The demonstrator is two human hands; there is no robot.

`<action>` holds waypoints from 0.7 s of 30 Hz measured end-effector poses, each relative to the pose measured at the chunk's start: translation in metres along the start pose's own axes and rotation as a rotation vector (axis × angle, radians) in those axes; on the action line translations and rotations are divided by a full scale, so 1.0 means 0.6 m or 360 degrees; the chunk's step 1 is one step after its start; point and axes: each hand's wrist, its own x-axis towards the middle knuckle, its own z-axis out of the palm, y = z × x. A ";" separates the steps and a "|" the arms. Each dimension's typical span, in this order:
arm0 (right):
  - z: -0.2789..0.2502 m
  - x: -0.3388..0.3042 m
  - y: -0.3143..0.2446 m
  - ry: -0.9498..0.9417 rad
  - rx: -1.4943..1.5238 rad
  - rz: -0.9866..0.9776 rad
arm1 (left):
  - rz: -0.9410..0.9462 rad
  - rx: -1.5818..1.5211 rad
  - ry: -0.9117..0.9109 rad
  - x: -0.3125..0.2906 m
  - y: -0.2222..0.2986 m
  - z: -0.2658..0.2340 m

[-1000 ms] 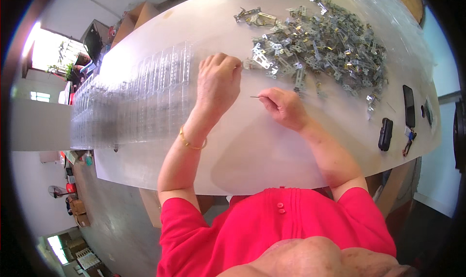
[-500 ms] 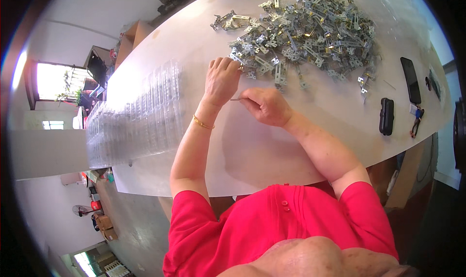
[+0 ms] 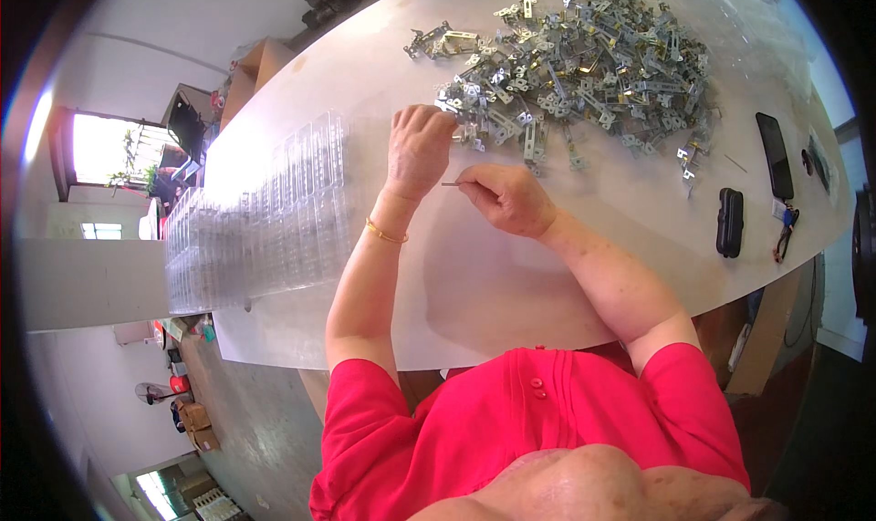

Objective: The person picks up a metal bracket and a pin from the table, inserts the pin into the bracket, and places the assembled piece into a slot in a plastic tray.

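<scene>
My left hand (image 3: 421,151), with a gold-coloured bangle (image 3: 385,232) at the wrist, is closed at the left edge of a heap of small metal brackets (image 3: 593,74). Its fingertips are turned down and away, so what they grip is hidden. Just to the right and nearer me, my right hand (image 3: 511,202) pinches a short thin metal pin (image 3: 450,184) between thumb and forefinger. The pin sticks out leftward toward my left wrist, apart from it. The brackets are silver-grey, some with brass-coloured bits, tangled together on the pale tabletop (image 3: 493,293).
Stacked clear plastic trays (image 3: 265,220) cover the table's left side. At the right lie a black phone (image 3: 774,154), a black case (image 3: 729,222) and keys (image 3: 786,231). A thin stick (image 3: 735,164) lies near the phone. Clear plastic sheeting (image 3: 730,19) is at the far right.
The whole view has shifted slightly. Both hands keep nearly the same pose beside the heap, and the pin stays pinched in my right hand.
</scene>
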 end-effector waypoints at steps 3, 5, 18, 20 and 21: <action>-0.002 0.002 -0.005 0.0044 0.0036 0.0033 | -0.0433 -0.0409 0.0212 0.012 0.001 -0.015; -0.002 0.003 -0.010 0.0035 0.0069 0.0088 | -0.0654 -0.0659 0.0247 0.017 0.004 -0.026; -0.004 0.002 -0.014 0.0033 0.0098 0.0039 | -0.1702 -0.2011 -0.0196 0.022 -0.033 -0.029; -0.003 0.000 -0.013 0.0022 0.0093 0.0054 | -0.1724 -0.1940 -0.0292 0.016 -0.036 -0.021; -0.003 0.000 -0.012 0.0011 0.0086 0.0067 | -0.1743 -0.1869 -0.0384 0.015 -0.035 -0.019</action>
